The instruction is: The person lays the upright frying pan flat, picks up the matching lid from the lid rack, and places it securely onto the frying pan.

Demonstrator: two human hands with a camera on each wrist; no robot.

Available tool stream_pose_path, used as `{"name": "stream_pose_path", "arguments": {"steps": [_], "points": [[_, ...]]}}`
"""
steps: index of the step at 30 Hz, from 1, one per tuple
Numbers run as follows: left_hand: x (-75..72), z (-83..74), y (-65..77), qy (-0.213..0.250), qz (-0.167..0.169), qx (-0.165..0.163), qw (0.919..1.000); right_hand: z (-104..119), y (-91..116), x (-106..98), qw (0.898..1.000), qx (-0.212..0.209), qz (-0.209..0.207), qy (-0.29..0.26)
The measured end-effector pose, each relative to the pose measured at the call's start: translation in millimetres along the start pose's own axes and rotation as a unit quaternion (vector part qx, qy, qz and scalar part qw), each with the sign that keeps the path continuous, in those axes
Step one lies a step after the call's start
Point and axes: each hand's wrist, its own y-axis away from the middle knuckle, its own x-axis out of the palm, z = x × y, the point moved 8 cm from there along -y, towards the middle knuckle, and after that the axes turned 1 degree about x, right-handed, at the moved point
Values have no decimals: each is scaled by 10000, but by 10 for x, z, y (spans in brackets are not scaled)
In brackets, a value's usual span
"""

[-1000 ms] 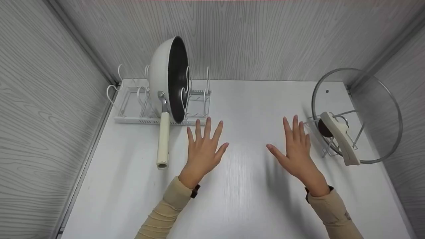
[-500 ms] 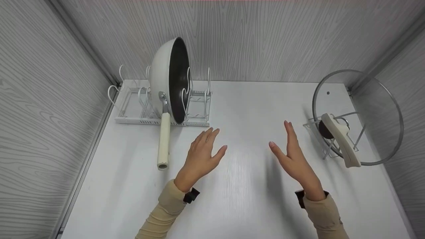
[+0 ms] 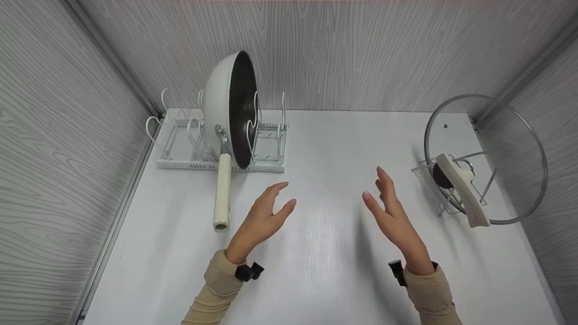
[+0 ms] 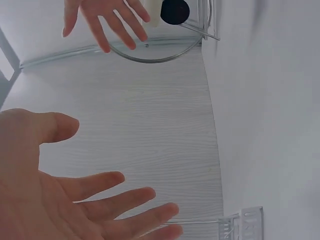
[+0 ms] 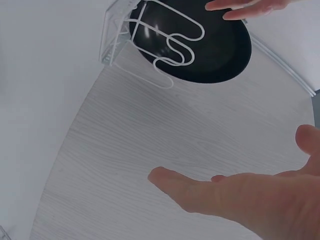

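Note:
My left hand (image 3: 260,220) is held over the white table, palm turned inward, thumb apart from loosely bent fingers, with nothing in it. Just left of it the cream handle (image 3: 222,192) of a white wok (image 3: 220,97) points toward me. The wok stands on its side in a white wire rack (image 3: 268,169), its dark inside facing right. Across from the left hand, my right hand (image 3: 396,223) hovers bare too, its fingers relaxed. To its right a glass lid (image 3: 512,180) with a cream handle (image 3: 467,194) leans tilted on a small wire stand (image 3: 445,205).
Grey wood-grain panels enclose the table (image 3: 325,271): a back wall (image 3: 338,54), a left wall (image 3: 54,158) and a right wall (image 3: 551,135). The lid's rim reaches close to the right wall. Free wire loops (image 3: 153,119) of the rack stand left of the wok.
Both hands have turned from palms down with spread fingers to palms facing each other, fingers more bent. They have drawn slightly toward me and to the left. Wok, rack and lid stay put.

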Motion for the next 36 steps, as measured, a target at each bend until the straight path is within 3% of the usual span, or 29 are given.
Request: {"name": "stream_pose_path", "arguments": {"steps": [6, 9, 11, 12, 14, 18, 19, 21, 23, 25, 29, 30, 32, 35, 36], "points": [[-17, 193, 79, 1205, 444, -380, 9910, 65, 5, 115, 9957, -16, 210, -904], [-33, 278, 121, 1702, 561, -593, 9820, 98, 14, 175, 9900, 24, 326, -1370], [-48, 305, 145, 2151, 700, -658, 9719, 124, 18, 207, 9860, 68, 324, -1637], [-51, 311, 157, 2471, 827, -716, 9628, 139, 18, 219, 9838, 59, 278, -1771], [-61, 307, 185, 3229, 1088, -795, 9368, 171, 12, 235, 9786, 3, 142, -2053], [-102, 286, 246, 4658, 1551, -722, 8682, 239, -17, 277, 9662, -187, -97, -2570], [-117, 288, 259, 4899, 1609, -614, 8546, 255, -28, 294, 9627, -212, -105, -2694], [-157, 294, 277, 5172, 1699, -243, 8385, 282, -46, 338, 9575, -217, -109, -2876], [-202, 325, 295, 5466, 1660, -80, 8208, 307, -61, 396, 9519, -201, -79, -3056], [-247, 388, 294, 5847, 1452, -210, 7978, 331, -77, 455, 9460, -181, -44, -3235], [-352, 553, 286, 6493, 482, -1078, 7513, 368, -107, 587, 9321, -51, 40, -3623], [-384, 588, 289, 6543, 184, -1269, 7453, 376, -116, 621, 9278, -6, 70, -3730], [-456, 639, 305, 6512, -371, -1555, 7418, 389, -134, 690, 9187, 110, 128, -3946], [-584, 683, 336, 6508, -1141, -1755, 7298, 419, -159, 787, 9030, 251, 255, -4282], [-629, 697, 352, 6528, -1420, -1806, 7218, 430, -167, 817, 8972, 287, 303, -4397]]}}
